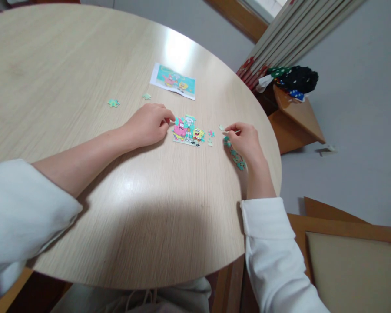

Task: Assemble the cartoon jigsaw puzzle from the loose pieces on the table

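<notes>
A partly joined jigsaw puzzle [188, 131] with a pink starfish, a pale figure and a yellow square character lies on the table. My left hand [151, 123] rests at its left edge, fingers loosely bent, thumb and forefinger slightly apart and nothing visible between them. To the right of the puzzle, my right hand [244, 138] pinches a small pale puzzle piece [221, 128]. Between the puzzle and that hand are a pink-and-teal piece [211, 134] and a pale green piece [210, 142]. Several teal pieces [237, 160] lie beside and partly under my right hand.
Behind the puzzle lies a printed reference picture [176, 81]. Loose pieces [113, 103] and another single piece [146, 96] sit to the left. The round wooden table [169, 204] curves away at the right, near a chair [352, 256] and a wooden box-like stand [293, 121] with cloths.
</notes>
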Motion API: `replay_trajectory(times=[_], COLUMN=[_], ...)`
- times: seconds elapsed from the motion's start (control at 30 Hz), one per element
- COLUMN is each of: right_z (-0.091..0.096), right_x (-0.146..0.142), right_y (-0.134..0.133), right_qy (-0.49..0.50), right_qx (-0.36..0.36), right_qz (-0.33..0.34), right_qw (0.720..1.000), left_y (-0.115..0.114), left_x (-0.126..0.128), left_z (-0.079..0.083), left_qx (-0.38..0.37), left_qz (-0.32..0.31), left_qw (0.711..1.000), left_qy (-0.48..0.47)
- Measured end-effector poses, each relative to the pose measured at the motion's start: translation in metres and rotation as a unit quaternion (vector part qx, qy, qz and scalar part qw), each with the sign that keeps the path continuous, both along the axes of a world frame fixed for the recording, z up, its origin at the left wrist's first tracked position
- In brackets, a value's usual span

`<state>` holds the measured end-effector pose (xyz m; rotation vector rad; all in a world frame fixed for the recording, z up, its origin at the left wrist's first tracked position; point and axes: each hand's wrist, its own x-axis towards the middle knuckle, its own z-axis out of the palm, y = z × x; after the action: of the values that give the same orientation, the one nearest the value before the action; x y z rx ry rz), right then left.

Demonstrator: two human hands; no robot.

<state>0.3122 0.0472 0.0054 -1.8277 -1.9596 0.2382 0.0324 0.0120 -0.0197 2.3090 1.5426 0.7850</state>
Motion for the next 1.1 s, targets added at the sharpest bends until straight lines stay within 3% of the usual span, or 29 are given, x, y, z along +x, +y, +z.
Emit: replay_trajectory(times=[0.3,0.5,0.8,1.1], right_z=[-0.007,-0.008,-0.005,-0.004], right_x=[-0.013,-0.012,-0.014,-0.014], right_y=[-0.005,-0.004,-0.004,-0.004], right_qy=[-0.005,0.002,-0.005,0.002], right_qx=[-0.024,-0.034,-0.031,-0.042], right_qz=[0.073,0.069,0.064,0.066], right_qw=[0.997,0.997,0.997,0.997], left_y=[-0.007,-0.01,0.001,0.008], left_x=[0.002,-0.006,-0.043,-0.054], left_z=[0.012,0.027,0.034,0.032], left_qx=[-0.015,-0.024,-0.055,-0.082], left_qz=[0.038,0.098,0.231,0.283], left_qw=[0.999,0.995,0.97,0.954], left_qy=[-0.014,-0.017,0.052,0.048])
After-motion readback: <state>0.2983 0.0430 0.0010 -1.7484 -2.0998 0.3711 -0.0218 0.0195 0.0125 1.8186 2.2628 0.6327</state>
